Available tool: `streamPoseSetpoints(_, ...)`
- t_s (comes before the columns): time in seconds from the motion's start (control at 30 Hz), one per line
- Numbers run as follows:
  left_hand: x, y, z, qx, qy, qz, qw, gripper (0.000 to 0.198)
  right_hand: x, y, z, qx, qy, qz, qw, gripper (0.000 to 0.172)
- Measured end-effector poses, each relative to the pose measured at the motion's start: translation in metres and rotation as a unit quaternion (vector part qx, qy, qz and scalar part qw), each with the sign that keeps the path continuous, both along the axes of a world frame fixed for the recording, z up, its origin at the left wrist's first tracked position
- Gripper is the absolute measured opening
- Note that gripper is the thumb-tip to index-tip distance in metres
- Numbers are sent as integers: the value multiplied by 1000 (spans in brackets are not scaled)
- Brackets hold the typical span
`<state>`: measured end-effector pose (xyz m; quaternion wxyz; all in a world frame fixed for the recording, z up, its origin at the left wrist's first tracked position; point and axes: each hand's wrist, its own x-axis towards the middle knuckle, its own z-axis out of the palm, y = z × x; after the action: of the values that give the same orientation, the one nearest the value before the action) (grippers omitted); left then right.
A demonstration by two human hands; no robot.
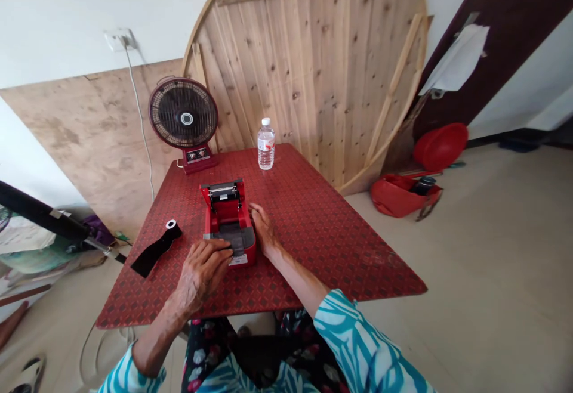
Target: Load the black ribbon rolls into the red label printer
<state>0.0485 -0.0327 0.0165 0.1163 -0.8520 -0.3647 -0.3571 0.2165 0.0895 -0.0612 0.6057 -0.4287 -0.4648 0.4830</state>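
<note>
A small red printer (251, 254), which looks like a label or receipt printer, sits near the table's front with its lid (225, 192) raised. Across its front lies a dark grey strip (236, 241); whether it is cloth or film I cannot tell. The fingers of my left hand (206, 266) are pressed together on this strip, over the printer's front left. My right hand (265, 230) holds the printer's right side, its palm edge partly hidden. To the left of the printer, a black roll (171, 232) with a white core lies partly unrolled.
A maroon fan (183, 113) and a water bottle (265, 147) stand at the back of the red-patterned table (322, 232). Behind leans a round wooden tabletop (304, 65). A black pole (45, 211) reaches in from the left; a red bag (398, 195) sits on the floor.
</note>
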Motion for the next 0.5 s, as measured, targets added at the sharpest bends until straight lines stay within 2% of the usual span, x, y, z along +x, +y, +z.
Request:
streamPoseSetpoints(0.13,2,-4,-4,-18,-14,6,1000,13,-9,39,26,43,-7,10,999,48)
streamPoseSetpoints(0.23,3,-5,-4,-22,-20,4,1000,13,-12,52,41,83,-35,26,996,47)
streamPoseSetpoints(0.4,3,-5,-5,-18,-26,7,999,14,-2,32,45,64,-48,-22,997,49)
streamPoseSetpoints(0.5,4,-5,-6,-14,-29,7,999,15,3,11,42,75,-55,-25,995,33)
